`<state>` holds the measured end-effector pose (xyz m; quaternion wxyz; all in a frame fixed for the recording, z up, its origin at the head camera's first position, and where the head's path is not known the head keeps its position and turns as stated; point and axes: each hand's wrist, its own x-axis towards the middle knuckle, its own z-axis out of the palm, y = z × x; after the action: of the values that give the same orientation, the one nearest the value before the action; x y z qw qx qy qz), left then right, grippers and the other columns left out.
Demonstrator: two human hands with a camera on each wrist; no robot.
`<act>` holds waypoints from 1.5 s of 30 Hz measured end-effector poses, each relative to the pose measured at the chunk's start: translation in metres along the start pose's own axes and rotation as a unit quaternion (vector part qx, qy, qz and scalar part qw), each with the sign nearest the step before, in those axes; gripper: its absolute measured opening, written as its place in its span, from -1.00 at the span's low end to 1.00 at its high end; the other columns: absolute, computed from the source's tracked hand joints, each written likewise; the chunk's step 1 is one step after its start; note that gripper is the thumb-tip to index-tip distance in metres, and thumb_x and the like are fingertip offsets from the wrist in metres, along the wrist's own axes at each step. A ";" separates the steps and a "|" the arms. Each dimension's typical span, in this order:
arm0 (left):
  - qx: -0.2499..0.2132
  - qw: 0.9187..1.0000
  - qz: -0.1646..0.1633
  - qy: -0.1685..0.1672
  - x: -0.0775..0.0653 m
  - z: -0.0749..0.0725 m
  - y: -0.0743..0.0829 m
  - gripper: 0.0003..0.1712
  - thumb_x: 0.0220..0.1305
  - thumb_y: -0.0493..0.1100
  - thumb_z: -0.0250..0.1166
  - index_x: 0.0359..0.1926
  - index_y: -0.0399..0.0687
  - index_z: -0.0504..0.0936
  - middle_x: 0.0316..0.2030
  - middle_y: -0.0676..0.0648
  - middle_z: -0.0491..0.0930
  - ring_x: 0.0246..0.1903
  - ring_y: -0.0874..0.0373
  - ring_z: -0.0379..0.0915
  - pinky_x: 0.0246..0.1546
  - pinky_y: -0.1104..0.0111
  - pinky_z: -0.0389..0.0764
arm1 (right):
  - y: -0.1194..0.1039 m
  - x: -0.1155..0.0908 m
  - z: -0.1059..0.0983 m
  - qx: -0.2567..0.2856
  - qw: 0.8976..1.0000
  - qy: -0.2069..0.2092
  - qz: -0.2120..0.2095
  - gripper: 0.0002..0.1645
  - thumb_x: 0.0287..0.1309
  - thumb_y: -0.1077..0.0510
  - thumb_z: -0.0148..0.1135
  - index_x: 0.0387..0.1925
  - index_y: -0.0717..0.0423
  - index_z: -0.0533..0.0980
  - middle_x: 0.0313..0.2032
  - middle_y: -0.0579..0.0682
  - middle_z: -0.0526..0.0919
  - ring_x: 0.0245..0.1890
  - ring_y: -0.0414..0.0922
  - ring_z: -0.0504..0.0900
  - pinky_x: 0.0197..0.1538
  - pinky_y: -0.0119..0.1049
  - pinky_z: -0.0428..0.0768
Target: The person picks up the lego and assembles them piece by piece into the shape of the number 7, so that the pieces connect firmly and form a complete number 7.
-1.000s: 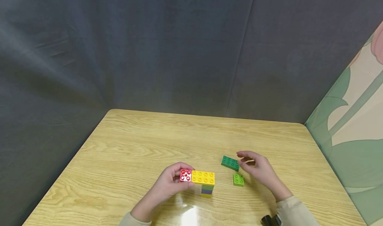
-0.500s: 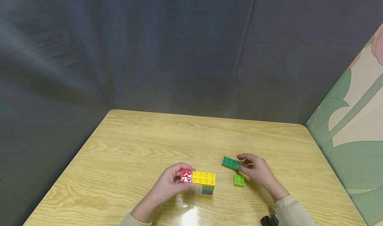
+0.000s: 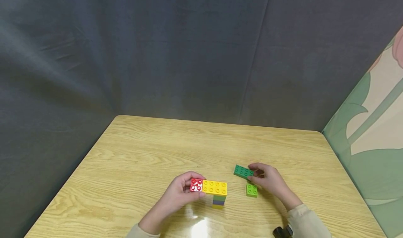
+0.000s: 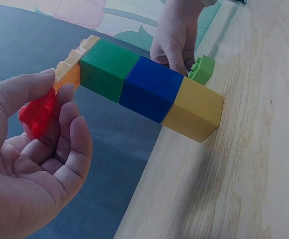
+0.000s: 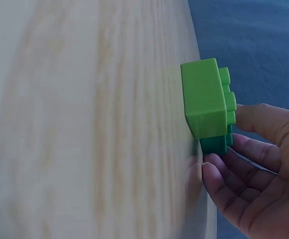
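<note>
My left hand (image 3: 177,192) grips a built-up piece of toy building bricks by its red end brick (image 3: 196,185). Joined to that is a long yellow brick (image 3: 215,187) with studs on top. Under its right end hangs a column of a green brick (image 4: 109,69), a blue brick (image 4: 151,89) and a yellow bottom brick (image 4: 195,110), close over the table. On the right, my right hand (image 3: 270,178) pinches the right end of a dark green eight-stud brick (image 3: 242,171) between thumb and fingers. A light green four-stud brick (image 3: 251,190) sits just in front of it, hiding much of it in the right wrist view.
The wooden table (image 3: 141,150) extends behind and to both sides of the hands. A dark cloth (image 3: 189,56) hangs along its back and left edges. On the right is a wall with a plant pattern (image 3: 377,126).
My right hand has come slightly left and down, its thumb and fingers closing on the dark green brick's end. My left hand and its joined bricks stay nearly still.
</note>
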<state>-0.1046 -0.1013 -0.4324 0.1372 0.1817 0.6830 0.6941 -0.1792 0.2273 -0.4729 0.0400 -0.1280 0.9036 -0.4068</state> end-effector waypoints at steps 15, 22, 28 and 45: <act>-0.003 1.000 0.004 -0.002 0.000 -0.001 -0.002 -0.56 0.11 -0.48 0.33 0.05 -0.42 0.47 -0.17 -0.32 0.62 -0.25 0.11 0.62 -0.26 0.42 0.64 | 0.002 0.001 0.004 -0.020 1.000 -0.009 0.011 -0.57 0.03 0.31 0.42 0.00 0.29 0.58 -0.30 -0.03 0.60 -0.30 -0.14 0.52 -0.23 -0.29 0.57; 0.002 1.000 -0.001 0.004 0.000 0.000 -0.002 -0.55 0.10 -0.46 0.35 0.05 -0.42 0.48 -0.17 -0.30 0.63 -0.26 0.15 0.62 -0.26 0.43 0.64 | 0.000 0.000 0.004 -0.023 1.000 -0.008 0.012 -0.60 0.04 0.34 0.39 -0.03 0.30 0.58 -0.31 -0.02 0.59 -0.30 -0.13 0.51 -0.25 -0.29 0.56; 0.000 1.000 0.000 0.004 0.001 0.000 -0.001 -0.55 0.10 -0.45 0.35 0.04 -0.42 0.48 -0.17 -0.30 0.62 -0.26 0.15 0.62 -0.25 0.43 0.64 | 0.000 -0.001 0.002 -0.011 1.000 -0.010 0.018 -0.60 0.05 0.33 0.38 -0.02 0.30 0.58 -0.31 -0.01 0.60 -0.30 -0.13 0.53 -0.24 -0.27 0.57; -0.006 1.000 0.011 -0.004 0.001 -0.002 -0.003 -0.55 0.12 -0.42 0.35 0.05 -0.43 0.47 -0.16 -0.32 0.62 -0.25 0.15 0.62 -0.25 0.41 0.64 | -0.011 -0.006 -0.007 0.004 1.000 -0.006 -0.013 -0.59 0.08 0.35 0.35 0.01 0.28 0.56 -0.36 -0.03 0.59 -0.31 -0.14 0.56 -0.22 -0.31 0.61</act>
<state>-0.1061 -0.1024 -0.4357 0.1334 0.1914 0.6764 0.6986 -0.1726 0.2272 -0.4605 0.0407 -0.1419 0.9000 -0.4102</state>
